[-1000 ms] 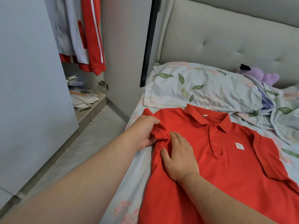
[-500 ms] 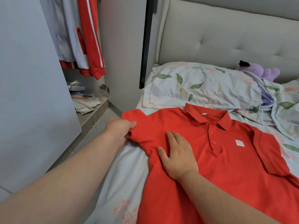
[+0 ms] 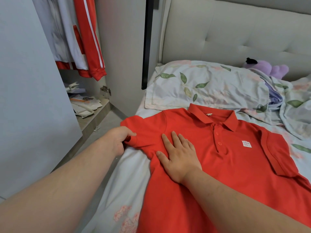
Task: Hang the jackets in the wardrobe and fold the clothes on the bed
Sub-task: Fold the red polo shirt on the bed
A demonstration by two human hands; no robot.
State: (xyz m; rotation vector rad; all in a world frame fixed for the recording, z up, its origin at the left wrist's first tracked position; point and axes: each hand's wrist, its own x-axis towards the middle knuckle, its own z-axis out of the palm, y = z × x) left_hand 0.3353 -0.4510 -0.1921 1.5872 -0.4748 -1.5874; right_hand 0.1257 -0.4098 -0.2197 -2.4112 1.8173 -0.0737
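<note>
The red shirt (image 3: 218, 165) lies face up on the bed (image 3: 127, 174). My left hand (image 3: 117, 140) pinches its sleeve (image 3: 134, 126) at the cuff. My right hand (image 3: 180, 160) presses flat on the chest, fingers straight. I'd anchor with that palm and pull the sleeve taut, then fold it inward.

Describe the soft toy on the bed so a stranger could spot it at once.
Start at the padded grey headboard. At its foot on the right, past the leaf-print pillow, lies the soft toy. It is the only stuffed shape there, pale purple with a black tuft on top.
</note>
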